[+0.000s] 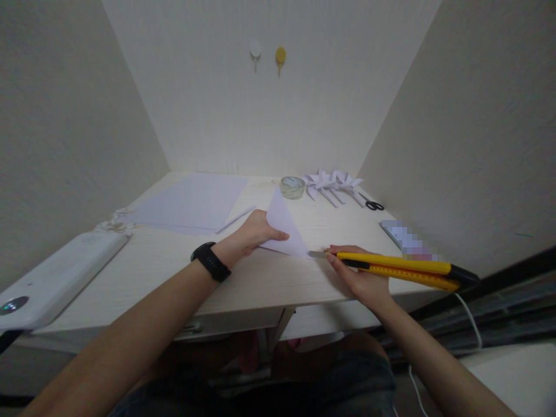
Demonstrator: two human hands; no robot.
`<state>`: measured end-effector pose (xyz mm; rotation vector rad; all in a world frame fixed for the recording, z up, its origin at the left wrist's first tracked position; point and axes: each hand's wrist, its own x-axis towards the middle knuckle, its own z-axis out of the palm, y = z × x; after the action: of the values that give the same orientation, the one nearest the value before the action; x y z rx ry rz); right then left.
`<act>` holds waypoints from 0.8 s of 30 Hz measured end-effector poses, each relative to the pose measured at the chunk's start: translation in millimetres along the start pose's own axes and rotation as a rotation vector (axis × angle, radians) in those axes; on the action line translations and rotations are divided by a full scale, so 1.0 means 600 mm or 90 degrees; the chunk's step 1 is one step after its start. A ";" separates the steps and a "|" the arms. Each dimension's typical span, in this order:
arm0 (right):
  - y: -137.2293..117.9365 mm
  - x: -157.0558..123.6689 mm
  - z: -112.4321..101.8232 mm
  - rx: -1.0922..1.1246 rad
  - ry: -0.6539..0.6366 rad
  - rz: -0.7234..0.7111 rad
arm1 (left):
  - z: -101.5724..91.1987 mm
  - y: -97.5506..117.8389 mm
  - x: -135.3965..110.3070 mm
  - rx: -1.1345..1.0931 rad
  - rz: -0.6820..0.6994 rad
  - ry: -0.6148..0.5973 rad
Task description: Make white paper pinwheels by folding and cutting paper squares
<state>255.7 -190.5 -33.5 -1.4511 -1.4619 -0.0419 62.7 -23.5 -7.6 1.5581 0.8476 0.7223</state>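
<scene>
Head view: the left hand [257, 230] has its grip clamped on a folded paper [280, 217], with the thumb pressed on top. The paper is white, has a pointed shape, and is at the middle of the white surface [174, 284]. The right hand [367, 285] has its grip clamped on a big yellow and black knife [399, 263]. The blade tip is right by the paper's near right corner; I cannot tell if they touch.

A black watch [212, 262] is on the left wrist. Big white sheets [191, 200] lie flat at the back left, with a thin white stick [237, 219] by their edge. At the back are a clear roll of tape [292, 193] and some white paper pinwheels [332, 182]. Black-handled scissors [374, 205] lie to their right. The phone [403, 238] has a blurred screen, so its words cannot be read. A white box [65, 275] sits at the left.
</scene>
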 end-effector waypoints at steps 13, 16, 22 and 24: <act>-0.010 0.001 -0.007 0.070 0.147 0.075 | 0.000 -0.002 0.004 -0.111 0.068 0.025; 0.002 0.007 -0.005 0.129 0.167 0.105 | 0.000 -0.001 0.002 -0.109 0.080 0.026; 0.021 0.008 -0.001 0.165 0.133 0.108 | 0.003 0.005 -0.003 -0.104 0.081 0.029; 0.017 0.009 -0.001 0.140 0.116 0.090 | 0.003 0.005 -0.003 -0.103 0.084 0.030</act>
<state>265.2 -184.1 -35.5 -1.3303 -1.1754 0.0692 63.4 -26.0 -4.7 1.4660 0.7080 0.9035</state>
